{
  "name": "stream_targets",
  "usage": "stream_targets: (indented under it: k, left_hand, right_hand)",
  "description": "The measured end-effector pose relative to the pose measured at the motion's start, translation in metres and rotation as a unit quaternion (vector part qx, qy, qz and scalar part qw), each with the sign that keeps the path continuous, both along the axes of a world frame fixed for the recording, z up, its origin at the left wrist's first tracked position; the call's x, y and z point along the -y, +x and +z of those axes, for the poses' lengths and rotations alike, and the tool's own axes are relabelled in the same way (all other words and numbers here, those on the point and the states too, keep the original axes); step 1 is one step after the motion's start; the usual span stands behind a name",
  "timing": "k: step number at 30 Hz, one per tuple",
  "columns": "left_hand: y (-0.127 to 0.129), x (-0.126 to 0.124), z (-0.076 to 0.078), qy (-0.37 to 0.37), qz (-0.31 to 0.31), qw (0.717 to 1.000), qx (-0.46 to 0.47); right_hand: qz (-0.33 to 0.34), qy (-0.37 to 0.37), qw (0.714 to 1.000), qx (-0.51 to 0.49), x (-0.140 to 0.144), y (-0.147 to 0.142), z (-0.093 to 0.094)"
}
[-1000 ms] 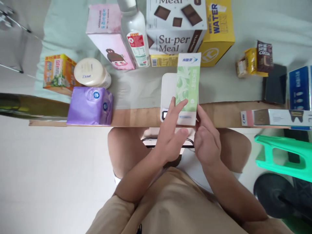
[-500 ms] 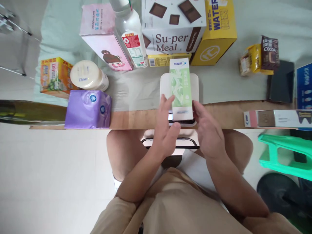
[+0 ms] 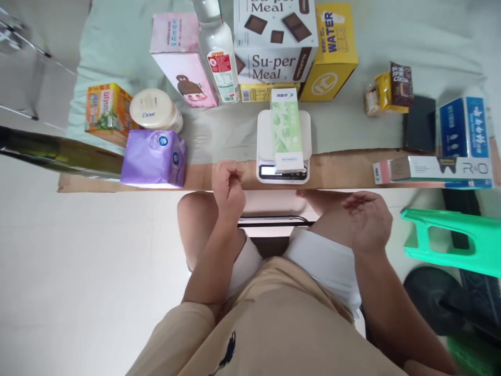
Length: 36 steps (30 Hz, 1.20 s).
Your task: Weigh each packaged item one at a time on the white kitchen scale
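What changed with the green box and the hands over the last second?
Both hands let go of the green box, which now lies alone on the white scale. The left hand and right hand pulled back toward the body, empty. The other boxes, the bottle and the purple pack stayed put.

A long green and white carton (image 3: 287,133) lies flat on the white scale (image 3: 264,137), in the upper middle of the frame.

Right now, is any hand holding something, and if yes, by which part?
Nothing is held. The left hand and right hand are both empty, apart from the green box that lies on the white scale.
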<state>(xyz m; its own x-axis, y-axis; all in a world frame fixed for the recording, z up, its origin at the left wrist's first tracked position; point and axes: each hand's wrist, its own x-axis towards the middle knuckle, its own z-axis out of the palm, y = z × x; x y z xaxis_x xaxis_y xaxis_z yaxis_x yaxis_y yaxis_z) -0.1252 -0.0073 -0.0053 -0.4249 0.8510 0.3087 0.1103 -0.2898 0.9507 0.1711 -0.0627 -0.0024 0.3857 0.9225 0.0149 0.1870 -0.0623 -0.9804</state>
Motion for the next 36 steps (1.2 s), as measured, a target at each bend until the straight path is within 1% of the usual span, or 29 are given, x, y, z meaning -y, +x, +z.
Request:
stream_targets:
  k: [3, 5, 10, 13, 15, 18, 21, 24, 26, 28, 30, 33, 36]
  left_hand:
    - [0.003, 0.003, 0.001, 0.010, -0.026, 0.999, 0.021]
    - [0.006, 0.003, 0.001, 0.012, -0.044, 0.998, 0.041]
    - [0.011, 0.002, -0.001, 0.000, -0.079, 0.994, 0.072]
    - [0.012, 0.003, -0.001, -0.022, -0.105, 0.992, 0.074]
    - [0.012, 0.002, -0.001, -0.020, -0.110, 0.992, 0.062]
    - [0.013, 0.000, -0.006, 0.003, -0.114, 0.993, 0.036]
    - [0.019, -0.001, -0.015, 0.021, -0.115, 0.991, 0.071]
    - [0.028, 0.002, -0.024, 0.033, -0.141, 0.982, 0.120]
    - [0.033, 0.004, -0.028, 0.043, -0.166, 0.978, 0.120]
    - [0.038, 0.005, -0.029, 0.059, -0.170, 0.977, 0.119]
    - [0.039, 0.005, -0.029, 0.067, -0.156, 0.978, 0.125]
    - [0.038, 0.003, -0.029, 0.059, -0.134, 0.981, 0.125]
    - [0.034, 0.002, -0.029, 0.056, -0.124, 0.984, 0.118]
  right_hand:
    - [-0.034, -0.009, 0.999, -0.020, 0.012, -0.006, 0.002]
    - [-0.038, -0.020, 0.999, -0.025, 0.015, -0.011, 0.003]
    - [-0.015, -0.035, 0.999, -0.025, 0.015, -0.028, 0.006]
    - [0.009, -0.030, 0.999, -0.023, 0.010, -0.046, 0.013]
    - [0.024, -0.020, 0.999, -0.017, 0.003, -0.059, 0.018]
    - [0.063, -0.015, 0.998, 0.015, -0.012, -0.075, 0.024]
    - [0.102, -0.006, 0.993, 0.066, -0.030, -0.086, 0.024]
    - [0.111, 0.052, 0.977, 0.175, -0.048, -0.098, 0.022]
    - [0.119, 0.090, 0.959, 0.243, -0.060, -0.108, 0.022]
    - [0.131, 0.100, 0.952, 0.260, -0.074, -0.118, 0.023]
    - [0.132, 0.078, 0.954, 0.259, -0.091, -0.125, 0.023]
    - [0.120, 0.026, 0.956, 0.265, -0.123, -0.130, 0.026]
    - [0.156, -0.047, 0.939, 0.303, -0.154, -0.133, 0.035]
